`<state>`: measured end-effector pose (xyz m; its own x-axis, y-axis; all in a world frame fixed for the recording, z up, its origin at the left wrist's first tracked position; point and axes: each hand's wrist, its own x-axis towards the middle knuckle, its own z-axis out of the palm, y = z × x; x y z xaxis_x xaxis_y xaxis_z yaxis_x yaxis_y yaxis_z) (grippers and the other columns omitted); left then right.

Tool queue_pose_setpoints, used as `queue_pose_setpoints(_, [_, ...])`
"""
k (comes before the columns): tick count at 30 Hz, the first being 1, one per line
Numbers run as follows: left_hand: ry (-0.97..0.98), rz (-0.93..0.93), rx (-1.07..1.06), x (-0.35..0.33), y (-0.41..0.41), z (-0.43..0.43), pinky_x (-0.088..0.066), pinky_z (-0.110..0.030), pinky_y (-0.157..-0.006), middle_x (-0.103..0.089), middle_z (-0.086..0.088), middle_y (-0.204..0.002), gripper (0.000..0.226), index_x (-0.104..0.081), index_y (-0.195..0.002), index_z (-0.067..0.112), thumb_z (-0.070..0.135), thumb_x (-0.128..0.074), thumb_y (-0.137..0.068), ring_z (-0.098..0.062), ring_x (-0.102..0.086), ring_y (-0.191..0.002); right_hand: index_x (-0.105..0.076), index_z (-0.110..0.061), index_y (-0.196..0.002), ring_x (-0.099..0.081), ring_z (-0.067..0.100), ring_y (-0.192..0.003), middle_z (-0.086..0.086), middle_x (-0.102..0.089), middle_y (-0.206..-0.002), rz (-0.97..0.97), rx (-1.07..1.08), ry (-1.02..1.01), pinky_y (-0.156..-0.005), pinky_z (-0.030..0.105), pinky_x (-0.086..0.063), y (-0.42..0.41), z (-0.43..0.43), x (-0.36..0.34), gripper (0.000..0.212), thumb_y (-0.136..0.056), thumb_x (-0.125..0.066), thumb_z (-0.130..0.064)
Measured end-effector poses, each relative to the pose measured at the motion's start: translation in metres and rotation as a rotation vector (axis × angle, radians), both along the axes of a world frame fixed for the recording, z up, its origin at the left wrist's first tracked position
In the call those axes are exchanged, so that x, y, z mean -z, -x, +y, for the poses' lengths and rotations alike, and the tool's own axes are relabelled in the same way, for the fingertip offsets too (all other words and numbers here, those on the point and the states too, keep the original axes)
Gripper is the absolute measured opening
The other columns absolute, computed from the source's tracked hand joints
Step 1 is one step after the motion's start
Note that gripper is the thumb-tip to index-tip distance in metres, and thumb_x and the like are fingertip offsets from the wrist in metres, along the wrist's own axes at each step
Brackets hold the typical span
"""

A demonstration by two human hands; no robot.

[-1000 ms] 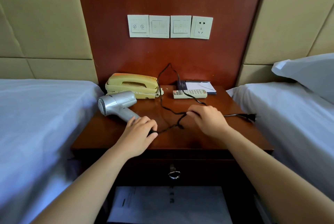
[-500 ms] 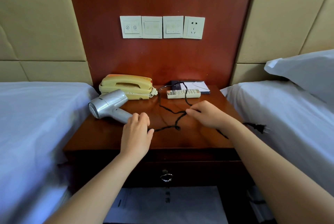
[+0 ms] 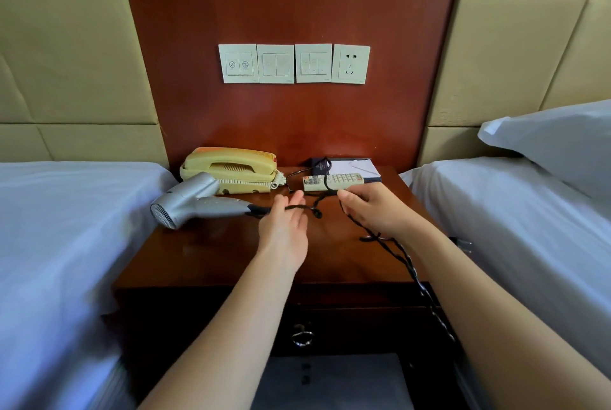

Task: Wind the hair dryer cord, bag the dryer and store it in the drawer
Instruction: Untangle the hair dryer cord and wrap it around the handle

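Note:
A silver hair dryer (image 3: 195, 201) lies on the wooden nightstand (image 3: 215, 254), nozzle end toward the left bed. Its black cord (image 3: 396, 251) runs from the handle across the fingers of my left hand (image 3: 284, 228), loops over the remote, and passes through my right hand (image 3: 373, 211). From there it drops off the nightstand's front right edge. The plug (image 3: 463, 242) rests against the right bed. My left hand is open with fingers spread beside the handle's end. My right hand pinches the cord. The closed drawer has a ring pull (image 3: 301, 338).
A yellow phone (image 3: 231, 168) stands behind the dryer. A white remote (image 3: 334, 181), a dark pouch (image 3: 319, 165) and a notepad (image 3: 358, 166) sit at the back right. White-sheeted beds (image 3: 66, 228) flank the nightstand. A wall socket (image 3: 350, 64) is above.
My left hand has let go of the dryer's handle end and opened. My right hand has drawn the cord back toward the remote, and the plug end has slid off to the right.

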<state>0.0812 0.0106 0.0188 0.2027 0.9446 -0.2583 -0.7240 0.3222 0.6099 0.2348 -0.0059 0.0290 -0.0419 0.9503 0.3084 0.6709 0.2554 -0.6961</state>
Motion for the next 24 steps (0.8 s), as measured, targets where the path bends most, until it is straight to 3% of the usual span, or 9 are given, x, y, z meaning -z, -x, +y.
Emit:
queue_pose_setpoints(2, [0.058,-0.098,-0.053,-0.004,0.001,0.005,-0.031,-0.032,-0.113,-0.047,-0.012,-0.143,0.036,-0.044,-0.132,0.002,0.014,-0.025,-0.104,-0.025,-0.044,-0.134,-0.045,-0.012,-0.058,-0.035,0.010,-0.048,-0.002,-0.038,-0.052,-0.113,0.057,0.015,-0.054,0.029,-0.029,-0.002,0.001,0.003,0.043,-0.097,-0.046,-0.029])
queue_pose_setpoints(3, [0.083,-0.136,-0.085,-0.004,0.001,0.007,-0.035,-0.034,-0.110,-0.051,-0.015,-0.136,0.033,-0.046,-0.128,0.002,0.015,-0.027,-0.104,-0.027,-0.053,-0.122,-0.040,-0.013,-0.055,-0.035,0.011,-0.050,-0.003,-0.038,-0.052,-0.171,0.093,0.027,-0.054,0.029,-0.028,-0.003,0.002,0.005,0.045,-0.097,-0.046,-0.031])
queue_pose_setpoints(5, [0.111,-0.238,-0.125,-0.007,0.000,0.008,-0.042,-0.038,-0.104,-0.058,-0.013,-0.097,0.026,-0.052,-0.094,0.003,0.015,-0.031,-0.103,-0.024,-0.058,-0.081,-0.035,-0.017,-0.052,-0.036,0.013,-0.051,-0.002,-0.038,-0.052,-0.254,0.162,0.061,-0.055,0.032,-0.028,-0.005,0.005,0.008,0.049,-0.096,-0.046,-0.037])
queue_pose_setpoints(7, [0.105,-0.221,-0.142,-0.010,-0.002,0.009,-0.046,-0.035,-0.091,-0.039,-0.005,-0.067,0.034,-0.040,-0.071,0.010,0.015,-0.031,-0.103,-0.016,-0.039,-0.057,-0.034,-0.019,-0.051,-0.039,0.014,-0.053,-0.003,-0.039,-0.053,-0.285,0.213,0.100,-0.057,0.033,-0.030,-0.011,0.008,0.010,0.051,-0.095,-0.046,-0.043])
queue_pose_setpoints(10, [0.071,-0.127,-0.128,-0.012,-0.001,0.003,-0.043,-0.030,-0.077,-0.027,-0.001,-0.061,0.039,-0.033,-0.064,0.011,0.013,-0.031,-0.103,-0.014,-0.025,-0.052,-0.036,-0.021,-0.049,-0.042,0.014,-0.054,-0.003,-0.041,-0.054,-0.296,0.225,0.143,-0.058,0.033,-0.033,-0.019,0.010,0.012,0.052,-0.094,-0.046,-0.046])
queue_pose_setpoints(14, [0.038,-0.062,-0.106,-0.011,0.005,0.000,-0.040,-0.025,-0.085,-0.032,-0.004,-0.066,0.038,-0.034,-0.065,0.012,0.007,-0.025,-0.102,-0.013,-0.033,-0.058,-0.033,-0.018,-0.052,-0.041,0.018,-0.056,-0.001,-0.038,-0.054,-0.303,0.195,0.184,-0.058,0.033,-0.030,-0.024,0.014,0.018,0.054,-0.092,-0.045,-0.051])
queue_pose_setpoints(16, [0.031,-0.095,-0.084,-0.012,0.008,0.000,-0.037,-0.020,-0.074,-0.028,-0.003,-0.065,0.040,-0.031,-0.064,0.013,0.004,-0.021,-0.102,-0.013,-0.030,-0.058,-0.037,-0.018,-0.055,-0.045,0.020,-0.060,-0.002,-0.041,-0.055,-0.365,0.207,0.158,-0.058,0.033,-0.031,-0.022,0.013,0.020,0.053,-0.091,-0.042,-0.056])
queue_pose_setpoints(21, [0.044,0.054,-0.098,-0.014,0.013,0.002,-0.033,-0.021,-0.056,-0.032,0.000,-0.066,0.036,-0.033,-0.066,0.015,0.012,-0.027,-0.102,-0.011,-0.033,-0.056,-0.054,-0.020,-0.083,-0.059,0.029,-0.084,0.003,-0.063,-0.081,-0.824,0.204,-0.163,-0.058,0.032,-0.031,-0.017,0.011,0.020,0.041,-0.094,-0.035,-0.055])
queue_pose_setpoints(24, [0.007,-0.007,-0.066,-0.019,0.020,0.009,-0.019,-0.023,-0.050,-0.018,0.004,-0.055,0.040,-0.026,-0.063,0.018,0.008,-0.019,-0.101,-0.009,-0.019,-0.043,-0.058,-0.015,-0.081,-0.063,0.026,-0.063,0.002,-0.063,-0.065,-0.928,0.094,-0.399,-0.052,0.028,-0.040,-0.023,0.016,0.026,0.036,-0.092,-0.042,-0.044])
